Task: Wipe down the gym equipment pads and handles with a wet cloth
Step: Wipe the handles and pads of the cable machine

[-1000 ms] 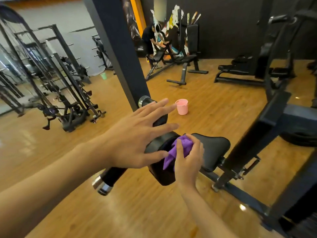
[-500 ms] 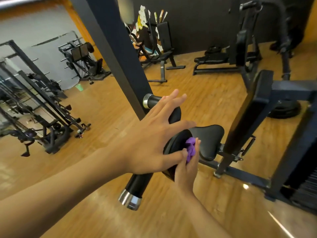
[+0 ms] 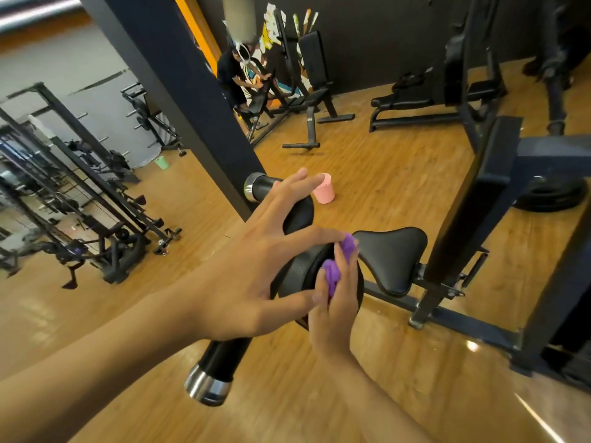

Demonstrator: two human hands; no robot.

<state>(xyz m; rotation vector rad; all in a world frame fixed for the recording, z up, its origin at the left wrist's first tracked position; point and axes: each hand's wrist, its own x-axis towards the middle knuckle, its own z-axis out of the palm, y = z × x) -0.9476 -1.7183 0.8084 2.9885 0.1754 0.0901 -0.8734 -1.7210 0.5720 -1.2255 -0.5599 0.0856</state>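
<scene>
A black padded roller [image 3: 299, 266] sits on a black bar with chrome end caps [image 3: 209, 383] in the middle of the view. My left hand [image 3: 252, 276] rests on the roller and bar with fingers spread and nearly straight. My right hand [image 3: 335, 311] grips a bunched purple cloth [image 3: 334, 273] and presses it against the roller's right face. Just right of the roller is the machine's black seat pad [image 3: 391, 257].
A dark slanted frame post [image 3: 179, 100] rises behind the bar. A pink cup [image 3: 324, 188] stands on the wooden floor behind my hands, a green cup [image 3: 162, 162] farther left. Weight racks fill the left side, benches the back. A person works at a machine far behind.
My right hand has shifted the cloth across the roller's face, now more bunched under the fingers. My left hand keeps resting on the roller. The view has swung, bringing the pink cup back.
</scene>
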